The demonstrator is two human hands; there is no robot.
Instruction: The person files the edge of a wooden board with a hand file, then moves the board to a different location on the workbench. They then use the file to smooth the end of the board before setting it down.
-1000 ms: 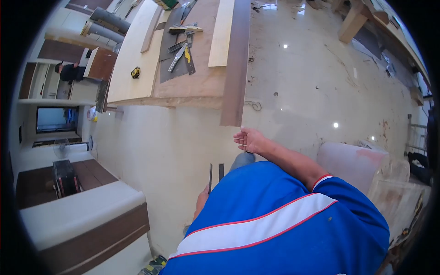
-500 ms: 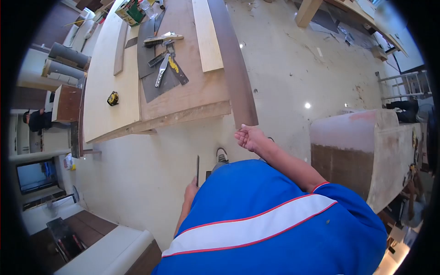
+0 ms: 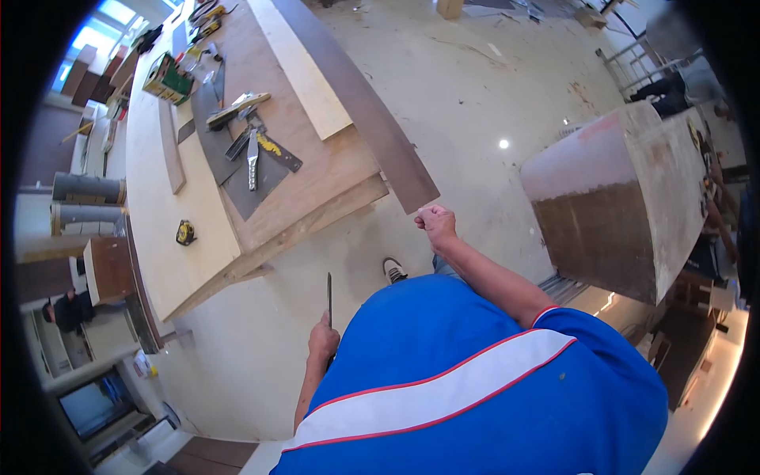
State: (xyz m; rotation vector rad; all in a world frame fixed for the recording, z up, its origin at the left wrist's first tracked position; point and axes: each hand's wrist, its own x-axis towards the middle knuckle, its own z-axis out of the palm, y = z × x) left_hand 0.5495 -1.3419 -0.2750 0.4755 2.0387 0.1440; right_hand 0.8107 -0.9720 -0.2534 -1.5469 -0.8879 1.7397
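Note:
My left hand (image 3: 323,340) is closed around a long, thin, dark file-like tool (image 3: 329,294) that points up, away from me. My right hand (image 3: 437,225) has its fingers curled together just off the near end of a dark brown strip (image 3: 388,150). What the fingers pinch, if anything, is too small to make out. The strip lies along the right side of the workbench (image 3: 317,186), its end sticking out past the bench corner. Beside it lies a pale wood board (image 3: 313,87).
On the bench are a tape measure (image 3: 185,232), a brush (image 3: 237,109), a scraper (image 3: 253,158), dark sheet pieces (image 3: 253,194) and a green box (image 3: 168,79). A large box-shaped piece (image 3: 594,214) stands to my right. People are at far left (image 3: 70,310) and right (image 3: 687,85).
My view has turned, so the bench appears tilted. My right hand has drawn slightly back from the strip's end. My left hand still holds the thin tool, now more in view.

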